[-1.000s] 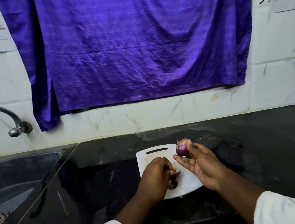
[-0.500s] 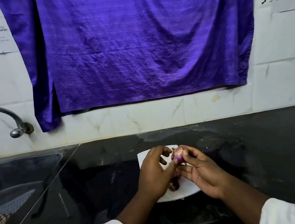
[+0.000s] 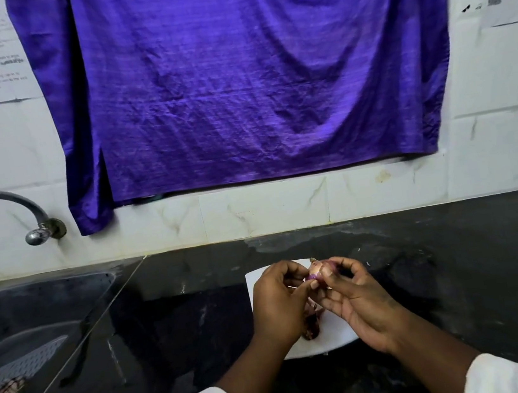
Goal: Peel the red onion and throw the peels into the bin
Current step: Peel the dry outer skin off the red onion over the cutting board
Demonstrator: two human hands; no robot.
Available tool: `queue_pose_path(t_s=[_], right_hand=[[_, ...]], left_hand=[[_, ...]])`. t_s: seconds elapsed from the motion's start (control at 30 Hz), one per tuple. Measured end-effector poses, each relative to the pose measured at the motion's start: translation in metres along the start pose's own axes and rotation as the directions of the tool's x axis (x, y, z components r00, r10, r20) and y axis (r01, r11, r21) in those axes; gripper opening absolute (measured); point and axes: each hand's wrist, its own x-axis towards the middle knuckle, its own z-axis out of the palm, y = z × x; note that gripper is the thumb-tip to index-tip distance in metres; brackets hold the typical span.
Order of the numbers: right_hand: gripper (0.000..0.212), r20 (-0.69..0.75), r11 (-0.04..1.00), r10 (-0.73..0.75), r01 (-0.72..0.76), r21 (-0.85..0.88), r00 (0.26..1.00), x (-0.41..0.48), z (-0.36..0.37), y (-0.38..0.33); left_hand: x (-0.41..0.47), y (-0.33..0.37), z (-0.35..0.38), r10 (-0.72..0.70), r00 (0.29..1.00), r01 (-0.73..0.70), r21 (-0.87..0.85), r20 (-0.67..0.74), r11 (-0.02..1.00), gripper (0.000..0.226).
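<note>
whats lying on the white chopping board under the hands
A small heap of dark red peels lies on the chopping board. The left hand and right hand hold the onion above it and cover much of it; anything beneath them is hidden.

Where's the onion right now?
Low in the middle of the head view, the onion is pinched between the left hand and right hand, above the white board.

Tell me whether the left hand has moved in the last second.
Yes. The left hand left the peels and went toward the far edge of the cutting board, where it now pinches the onion held in the right hand.
</note>
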Motion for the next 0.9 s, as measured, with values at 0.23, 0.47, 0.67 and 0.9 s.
queue_pose_path(t_s=[0.23, 0.47, 0.67, 0.9], right_hand=[[0.042, -0.033, 0.999, -0.04, 0.039, -0.013, 0.999, -0.002, -0.001, -0.001], [0.053, -0.047, 0.997, -0.075, 0.076, 0.027, 0.996, -0.001, 0.005, -0.001], [0.058, -0.048, 0.994, -0.093, 0.096, 0.051, 0.994, 0.001, 0.004, 0.0], [0.045, -0.036, 0.997, -0.067, 0.068, 0.034, 0.997, 0.001, 0.0, -0.001]], left_hand=[[0.007, 0.0, -0.006, -0.063, 0.985, 0.076, -0.074, 0.161, 0.994, 0.02], [0.002, -0.006, -0.003, -0.054, 0.991, 0.067, -0.103, 0.123, 0.992, 0.02], [-0.003, -0.004, 0.002, 0.043, 0.998, -0.046, -0.062, -0.034, 0.997, 0.02], [0.002, -0.004, 0.0, 0.047, 0.998, -0.046, -0.051, 0.03, 0.998, 0.019]])
